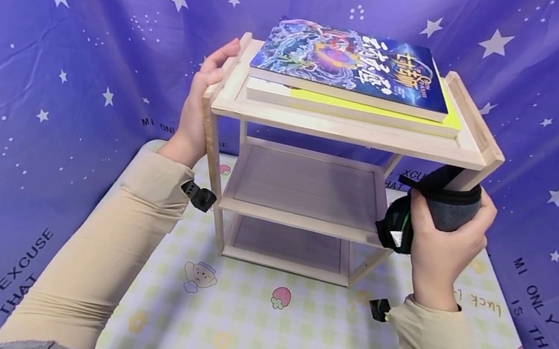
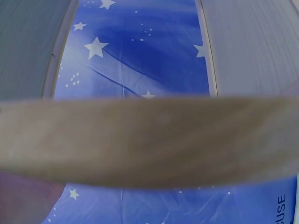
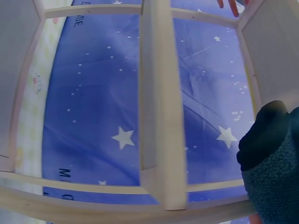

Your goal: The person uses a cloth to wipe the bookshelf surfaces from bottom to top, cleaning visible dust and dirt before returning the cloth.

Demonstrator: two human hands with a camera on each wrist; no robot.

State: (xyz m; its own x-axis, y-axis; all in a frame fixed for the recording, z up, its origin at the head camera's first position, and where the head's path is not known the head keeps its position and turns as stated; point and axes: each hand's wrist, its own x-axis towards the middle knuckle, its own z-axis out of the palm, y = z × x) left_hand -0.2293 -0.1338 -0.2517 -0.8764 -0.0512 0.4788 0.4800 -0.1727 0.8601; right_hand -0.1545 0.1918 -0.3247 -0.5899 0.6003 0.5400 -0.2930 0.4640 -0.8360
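A three-tier wooden shelf (image 1: 341, 130) stands upright in the head view, two books stacked on its top. My left hand (image 1: 197, 103) grips the shelf's left end near the top, fingers at the upper edge. In the left wrist view, a wooden bar (image 2: 149, 142) crosses close in front of the camera. With my right hand (image 1: 443, 252) I hold a dark grey and black fabric wrap (image 1: 451, 213) around the right front post, just under the top. The wrap's lower part hangs beside the middle tier and shows a white tag; the right wrist view has its fuzzy grey side (image 3: 271, 186).
The upper book (image 1: 352, 64) has a blue illustrated cover; a yellow book (image 1: 376, 115) lies under it. Below is a green-checked cloth (image 1: 233, 326) with cartoon prints. Purple star-patterned curtains (image 1: 117, 20) enclose the back and both sides.
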